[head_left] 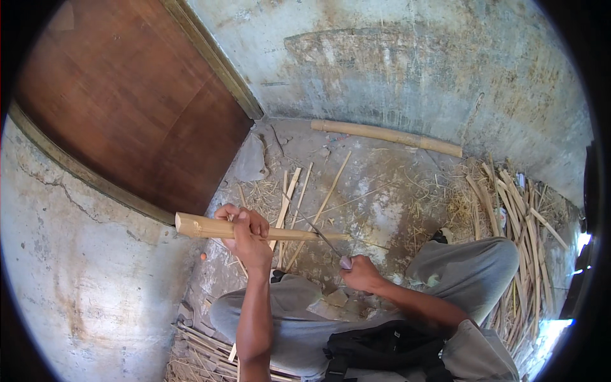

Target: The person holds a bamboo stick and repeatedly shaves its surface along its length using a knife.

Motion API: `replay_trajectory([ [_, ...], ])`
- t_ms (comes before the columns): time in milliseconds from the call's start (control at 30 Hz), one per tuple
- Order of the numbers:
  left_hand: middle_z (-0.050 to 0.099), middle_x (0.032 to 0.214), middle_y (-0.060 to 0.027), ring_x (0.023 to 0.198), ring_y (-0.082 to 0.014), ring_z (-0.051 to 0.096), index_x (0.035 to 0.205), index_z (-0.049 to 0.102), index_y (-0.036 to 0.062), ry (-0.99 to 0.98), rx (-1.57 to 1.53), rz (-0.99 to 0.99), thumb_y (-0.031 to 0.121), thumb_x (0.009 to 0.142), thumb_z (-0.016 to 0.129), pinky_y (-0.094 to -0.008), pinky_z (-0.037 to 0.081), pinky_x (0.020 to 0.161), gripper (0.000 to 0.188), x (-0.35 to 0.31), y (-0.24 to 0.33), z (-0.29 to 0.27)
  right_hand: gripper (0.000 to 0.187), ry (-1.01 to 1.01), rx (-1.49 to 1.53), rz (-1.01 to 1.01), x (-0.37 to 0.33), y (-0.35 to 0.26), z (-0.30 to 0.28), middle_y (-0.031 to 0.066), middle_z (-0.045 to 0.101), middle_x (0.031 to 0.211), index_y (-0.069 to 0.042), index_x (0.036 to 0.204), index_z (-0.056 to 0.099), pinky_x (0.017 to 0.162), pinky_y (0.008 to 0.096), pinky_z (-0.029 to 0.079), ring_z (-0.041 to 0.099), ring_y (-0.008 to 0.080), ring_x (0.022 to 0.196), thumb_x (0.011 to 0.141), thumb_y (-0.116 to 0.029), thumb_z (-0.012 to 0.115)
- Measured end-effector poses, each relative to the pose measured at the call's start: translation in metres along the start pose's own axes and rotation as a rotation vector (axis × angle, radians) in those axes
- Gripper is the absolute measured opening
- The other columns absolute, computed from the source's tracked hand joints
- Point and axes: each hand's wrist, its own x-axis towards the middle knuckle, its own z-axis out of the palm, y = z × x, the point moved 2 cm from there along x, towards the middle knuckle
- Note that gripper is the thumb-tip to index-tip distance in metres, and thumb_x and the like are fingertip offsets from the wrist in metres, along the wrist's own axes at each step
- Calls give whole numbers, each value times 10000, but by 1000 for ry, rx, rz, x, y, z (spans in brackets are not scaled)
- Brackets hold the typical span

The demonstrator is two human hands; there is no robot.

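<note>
My left hand (249, 240) is wrapped round a split length of pale bamboo (200, 226), held nearly level in front of me. Its thick end points left and it narrows toward the right. A thin knife (329, 244) with a pale purplish handle is gripped in my right hand (361, 274). The blade slants up and left across the bamboo's narrow end and appears to touch it; how deep it sits cannot be made out. Behind the bamboo, several thin split strips (327, 197) lie on the floor.
A whole bamboo pole (388, 135) lies along the far wall. Heaped strips (525, 239) and shavings are on the right, with more strips (210, 347) at lower left. A brown door (133, 108) stands at upper left. My bent legs (477, 261) flank the work.
</note>
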Motion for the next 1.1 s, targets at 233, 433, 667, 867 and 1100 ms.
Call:
replay_trajectory([
  [233,557,796,-105,744,-257,596,1185,443,27,-420,-9,26,200,811,597,-430,523,705,440,19,17,1,326,-18,114,-119,-23,-93,-33,180,584,594,53,712,595,551,383,457,576,238,534,783,-250,694],
  [433,459,538,-69,466,-199,493,669,437,64,-376,22,-99,438,954,519,-338,459,463,476,6,5,-10,307,21,178,-99,-22,-72,-12,263,603,664,67,696,605,607,435,490,640,401,651,756,-225,679],
  [667,272,435,1,331,-86,224,585,292,125,146,-41,5,208,926,565,-265,175,319,444,5,4,-13,287,5,77,-223,-22,-84,-22,272,615,686,75,737,635,624,441,518,637,429,659,746,-209,671],
  [867,260,445,3,327,-80,226,605,275,126,209,2,70,116,877,541,-255,205,303,380,-8,9,-4,261,-31,74,-88,-18,-53,-3,275,617,699,60,774,643,640,450,519,631,441,699,747,-198,667],
  [1100,254,468,14,338,-83,244,619,275,130,137,-14,29,86,846,556,-257,220,310,364,-22,10,4,275,-47,1,-202,-27,-96,-30,288,610,702,67,772,637,656,455,523,639,438,723,748,-206,653],
])
